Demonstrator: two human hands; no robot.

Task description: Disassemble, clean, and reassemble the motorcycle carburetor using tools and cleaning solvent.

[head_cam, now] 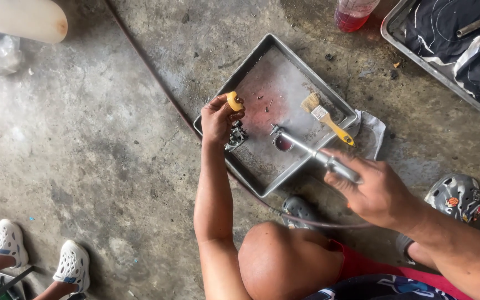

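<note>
Here hands grip float, airgun

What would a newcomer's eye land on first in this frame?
Probably the shallow metal tray on the concrete floor at centre. Over its left edge the left hand holds a small yellow part above a dark metal component. The right hand points a metal air gun into the tray, beside a yellow-handled brush.
</note>
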